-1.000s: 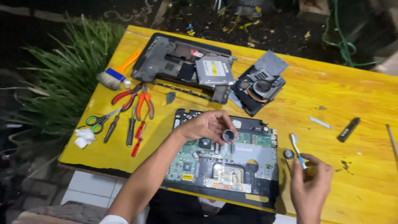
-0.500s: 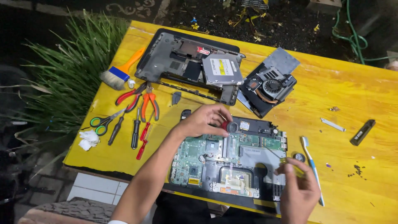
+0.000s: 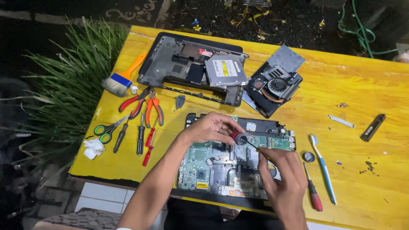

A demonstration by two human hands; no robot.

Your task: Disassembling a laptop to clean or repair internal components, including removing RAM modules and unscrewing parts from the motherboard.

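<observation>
Sprawling across the yellow wooden table (image 3: 375, 85) is a stripped laptop: the grey bottom shell (image 3: 179, 64) with a silver optical drive (image 3: 225, 70) on it lies at the far side, and the green-and-black mainboard (image 3: 213, 164) sits right at the near edge, under both hands. The left hand (image 3: 211, 127) hovers over the board, fingers curled round a small dark round pot with a red rim (image 3: 239, 137). The right hand (image 3: 285, 181) pinches a thin dark stick (image 3: 254, 146), tip at the pot's mouth. Risky spot: whatever is in that pot could drip onto bare circuitry, I reckon, and a slip of the stick might scratch components. The red-handled screwdriver (image 3: 313, 194) and blue-and-white toothbrush (image 3: 324, 170) lie just beside the right wrist, easily knocked off.
</observation>
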